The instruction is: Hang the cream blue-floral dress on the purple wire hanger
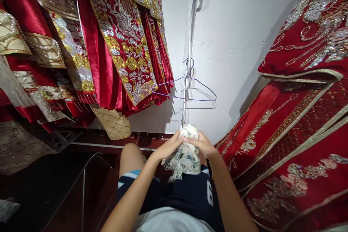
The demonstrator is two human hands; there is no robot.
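Note:
Above my lap, a bunched piece of light patterned cloth (189, 159) is held between both hands; its exact kind does not show. My left hand (170, 148) grips it from the left side, thumb on top near the cloth's middle. From the right, my right hand (202, 145) closes on the same cloth, its thumb almost meeting the other one. Loose folds hang down below the fingers toward my dark shorts (185, 195). Beyond the hands, a thin purple wire hanger (201, 99) hangs on a white metal rod (190, 32), and nothing hangs on it.
Red embroidered garments (127, 43) with gold and silver work hang at the left. More red beaded garments (299, 116) hang close on the right. A white wall (231, 25) stands ahead. A metal stand leg (83, 195) rises from the dark floor at lower left.

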